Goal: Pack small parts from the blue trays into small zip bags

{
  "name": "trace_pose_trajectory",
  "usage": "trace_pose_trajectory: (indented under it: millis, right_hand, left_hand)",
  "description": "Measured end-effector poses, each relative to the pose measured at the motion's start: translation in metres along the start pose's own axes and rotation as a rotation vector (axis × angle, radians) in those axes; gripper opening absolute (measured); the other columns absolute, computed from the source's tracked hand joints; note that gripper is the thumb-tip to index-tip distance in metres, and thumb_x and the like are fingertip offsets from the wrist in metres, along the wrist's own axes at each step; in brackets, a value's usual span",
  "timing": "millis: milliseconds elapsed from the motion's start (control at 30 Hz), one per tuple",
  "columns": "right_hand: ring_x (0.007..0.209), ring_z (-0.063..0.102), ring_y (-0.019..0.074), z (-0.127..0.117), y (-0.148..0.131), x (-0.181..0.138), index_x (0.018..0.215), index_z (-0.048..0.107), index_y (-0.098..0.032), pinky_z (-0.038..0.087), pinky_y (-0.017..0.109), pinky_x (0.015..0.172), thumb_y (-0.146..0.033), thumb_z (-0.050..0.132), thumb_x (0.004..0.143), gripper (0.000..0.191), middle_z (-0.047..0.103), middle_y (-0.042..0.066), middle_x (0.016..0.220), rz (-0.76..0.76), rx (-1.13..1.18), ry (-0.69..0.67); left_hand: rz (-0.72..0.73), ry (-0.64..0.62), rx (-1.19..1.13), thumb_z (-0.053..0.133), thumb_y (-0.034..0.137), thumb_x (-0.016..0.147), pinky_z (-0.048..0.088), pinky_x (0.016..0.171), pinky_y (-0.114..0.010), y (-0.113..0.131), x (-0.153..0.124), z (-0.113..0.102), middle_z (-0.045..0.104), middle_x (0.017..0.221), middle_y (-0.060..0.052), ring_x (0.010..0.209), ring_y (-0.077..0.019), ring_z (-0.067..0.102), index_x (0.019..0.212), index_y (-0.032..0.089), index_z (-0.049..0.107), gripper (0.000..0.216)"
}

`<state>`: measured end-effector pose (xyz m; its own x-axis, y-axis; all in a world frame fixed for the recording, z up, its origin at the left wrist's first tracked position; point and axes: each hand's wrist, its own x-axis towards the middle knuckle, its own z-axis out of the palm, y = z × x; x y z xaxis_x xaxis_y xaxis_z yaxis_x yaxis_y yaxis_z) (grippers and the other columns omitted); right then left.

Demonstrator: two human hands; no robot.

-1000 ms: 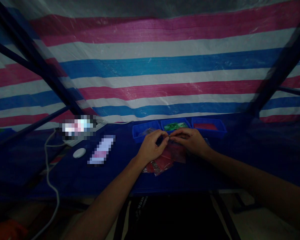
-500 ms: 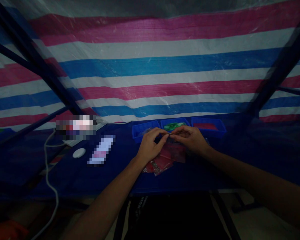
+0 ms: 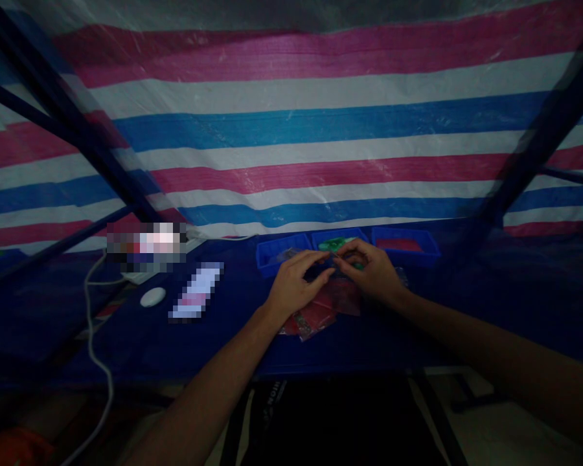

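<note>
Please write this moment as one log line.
left hand: thumb apart; right hand: seemingly pinching, item unclear; bags: near hands; bins: behind hands

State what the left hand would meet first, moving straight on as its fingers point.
The left hand would probably meet the right hand first; depth and anything small between them are unclear.

Dark blue table (image 3: 369,349). Far edge, side by side: left blue tray (image 3: 267,261), middle blue tray (image 3: 337,233), right blue tray (image 3: 411,259). Near middle: overlapping red packets (image 3: 317,318) in clear plastic. Left side: white oval object (image 3: 153,297), pixelated slanted rectangle (image 3: 197,291) just right of it, white slab (image 3: 143,275) farther back, top pixelated.
</note>
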<state>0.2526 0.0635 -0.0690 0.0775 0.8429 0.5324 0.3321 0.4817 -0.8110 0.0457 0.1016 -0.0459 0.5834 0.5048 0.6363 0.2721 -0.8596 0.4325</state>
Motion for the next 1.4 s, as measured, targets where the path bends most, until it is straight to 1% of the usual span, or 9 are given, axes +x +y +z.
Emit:
trace_pose_trajectory:
  millis: [133, 267, 367, 500, 733, 900, 1100, 1267, 1400]
  right_hand:
    - [0.103, 0.071, 0.0239, -0.003, -0.009, -0.002, 0.110, 0.071, -0.026, 0.059, 0.041, 0.094, -0.034, 0.069, 0.092, 0.020, 0.073, 0.007, 0.114, -0.113, -0.050, -0.122]
    - [0.115, 0.068, 0.0243, -0.008, -0.014, -0.003, 0.118, 0.072, -0.029, 0.052, 0.044, 0.105, -0.034, 0.057, 0.099, 0.024, 0.074, 0.005, 0.119, -0.120, -0.036, -0.237]
    - [0.111, 0.069, 0.0241, -0.009, -0.015, -0.003, 0.114, 0.073, -0.029, 0.053, 0.043, 0.101, -0.034, 0.056, 0.100, 0.023, 0.075, 0.005, 0.114, -0.118, -0.063, -0.201]
    - [0.115, 0.065, 0.0250, -0.009, -0.014, 0.000, 0.105, 0.075, -0.027, 0.051, 0.045, 0.103, -0.032, 0.062, 0.097, 0.016, 0.072, 0.007, 0.118, -0.218, -0.132, -0.099]
    - [0.111, 0.069, 0.0232, -0.010, -0.014, 0.001, 0.107, 0.076, -0.029, 0.053, 0.045, 0.102, -0.032, 0.060, 0.099, 0.018, 0.076, 0.005, 0.113, -0.217, -0.099, -0.171]
    - [0.110, 0.069, 0.0235, -0.009, -0.013, 0.000, 0.108, 0.077, -0.030, 0.054, 0.045, 0.101, -0.031, 0.060, 0.098, 0.019, 0.076, 0.004, 0.113, -0.213, -0.102, -0.142]
    - [0.120, 0.064, 0.0243, -0.011, -0.013, 0.001, 0.114, 0.075, -0.030, 0.050, 0.048, 0.107, -0.028, 0.061, 0.097, 0.022, 0.071, 0.006, 0.125, -0.247, -0.154, -0.107]
    - [0.115, 0.066, 0.0253, -0.016, -0.012, 0.002, 0.106, 0.075, -0.028, 0.052, 0.047, 0.103, -0.027, 0.061, 0.097, 0.016, 0.072, 0.007, 0.118, -0.256, -0.179, -0.100]
    - [0.111, 0.066, 0.0247, -0.018, -0.012, 0.002, 0.105, 0.074, -0.026, 0.053, 0.044, 0.099, -0.025, 0.060, 0.097, 0.016, 0.072, 0.007, 0.113, -0.292, -0.223, -0.119]
  left_hand:
    - [-0.034, -0.014, -0.024, 0.075, 0.027, 0.089, 0.059, 0.097, -0.044, -0.001, -0.001, -0.001, 0.073, 0.119, -0.007, 0.107, -0.0224, 0.070, 0.133, 0.023, 0.061, 0.047]
    - [-0.092, 0.045, -0.035, 0.070, 0.028, 0.094, 0.060, 0.096, -0.044, -0.004, -0.001, -0.001, 0.075, 0.116, -0.007, 0.104, -0.0220, 0.073, 0.123, 0.022, 0.067, 0.030]
    - [-0.137, 0.084, -0.063, 0.065, 0.025, 0.097, 0.062, 0.094, -0.042, -0.007, -0.001, 0.000, 0.077, 0.111, -0.006, 0.100, -0.0208, 0.075, 0.117, 0.022, 0.069, 0.021]
    - [-0.158, 0.100, -0.117, 0.063, 0.021, 0.097, 0.063, 0.094, -0.041, -0.008, 0.000, 0.002, 0.077, 0.109, -0.005, 0.099, -0.0197, 0.076, 0.124, 0.023, 0.064, 0.027]
    - [-0.157, 0.090, -0.204, 0.063, 0.022, 0.097, 0.064, 0.090, -0.039, -0.008, -0.001, 0.005, 0.078, 0.104, -0.006, 0.097, -0.0196, 0.077, 0.129, 0.021, 0.055, 0.033]
    - [-0.142, 0.105, -0.112, 0.065, 0.020, 0.095, 0.064, 0.088, -0.040, -0.008, -0.001, 0.003, 0.078, 0.103, -0.005, 0.095, -0.0201, 0.077, 0.127, 0.022, 0.058, 0.032]
    - [-0.121, 0.117, 0.062, 0.069, 0.023, 0.094, 0.059, 0.099, -0.046, -0.012, -0.001, -0.008, 0.080, 0.106, -0.002, 0.103, -0.0225, 0.076, 0.129, 0.025, 0.064, 0.035]
    - [-0.135, 0.211, 0.219, 0.068, 0.030, 0.095, 0.060, 0.093, -0.043, -0.027, -0.004, -0.025, 0.079, 0.110, -0.001, 0.098, -0.0226, 0.076, 0.114, 0.028, 0.075, 0.020]
    - [-0.123, 0.235, 0.363, 0.063, 0.025, 0.097, 0.057, 0.096, -0.044, -0.040, -0.006, -0.034, 0.078, 0.112, -0.005, 0.104, -0.0247, 0.073, 0.113, 0.024, 0.074, 0.019]
